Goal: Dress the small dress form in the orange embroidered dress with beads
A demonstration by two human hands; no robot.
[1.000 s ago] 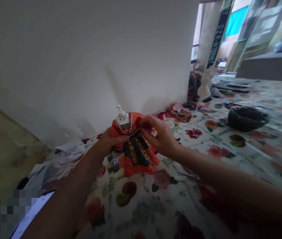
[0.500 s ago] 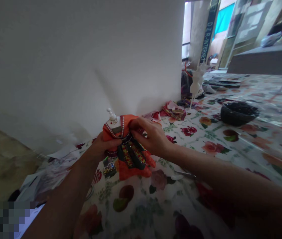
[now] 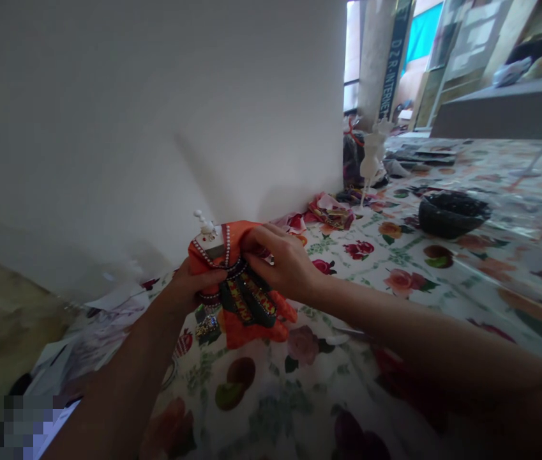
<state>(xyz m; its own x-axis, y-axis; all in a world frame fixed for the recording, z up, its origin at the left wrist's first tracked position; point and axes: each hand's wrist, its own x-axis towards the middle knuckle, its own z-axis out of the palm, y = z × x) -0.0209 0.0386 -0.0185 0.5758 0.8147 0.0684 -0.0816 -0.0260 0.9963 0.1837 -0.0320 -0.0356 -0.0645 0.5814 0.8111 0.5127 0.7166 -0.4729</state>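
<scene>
The left hand (image 3: 185,282) grips one side of an orange dress (image 3: 236,291), thumb across its front, while the right hand (image 3: 287,260) pinches the other side, thumb and fingers close together. The dress sits between both hands on a small white mannequin (image 3: 209,237), skirt hanging below them.

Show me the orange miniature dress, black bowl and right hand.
Orange miniature dress (image 3: 246,295): head view, patterned skirt.
Black bowl (image 3: 447,222): head view, outer wall.
Right hand (image 3: 292,263): head view, back of hand.
</scene>
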